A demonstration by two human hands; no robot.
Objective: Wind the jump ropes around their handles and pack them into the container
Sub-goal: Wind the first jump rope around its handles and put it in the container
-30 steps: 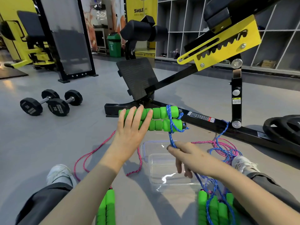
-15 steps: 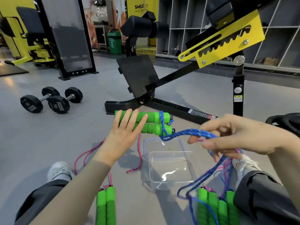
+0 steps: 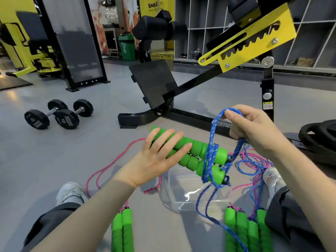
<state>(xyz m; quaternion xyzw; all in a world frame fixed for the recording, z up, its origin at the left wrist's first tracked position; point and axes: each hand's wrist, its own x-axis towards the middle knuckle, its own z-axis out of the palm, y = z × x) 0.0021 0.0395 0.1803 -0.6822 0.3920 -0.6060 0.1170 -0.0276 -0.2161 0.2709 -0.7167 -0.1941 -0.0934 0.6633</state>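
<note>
My left hand (image 3: pixel 158 157) holds a pair of green foam handles (image 3: pixel 198 151) side by side above the floor, fingers laid across them. A blue rope (image 3: pixel 211 153) is wound in a few turns near their right end. My right hand (image 3: pixel 254 130) pinches a loop of that blue rope, raised above and to the right of the handles. The clear plastic container (image 3: pixel 181 199) lies on the floor under the handles. Two more green handles with a pink rope (image 3: pixel 121 231) lie at the bottom centre. Several more handles (image 3: pixel 247 231) lie at the bottom right, with tangled pink and blue rope.
Two black dumbbells (image 3: pixel 58 115) lie on the grey floor at the left. A black bench frame (image 3: pixel 190 117) with a yellow bracket stands just behind the handles. Black weight plates (image 3: pixel 318 137) lie at the right. My shoes (image 3: pixel 70 192) flank the container.
My right hand swung from low by the container out to the right, then up over the handles, carrying the blue rope round them. The handles tilted down to the right.
</note>
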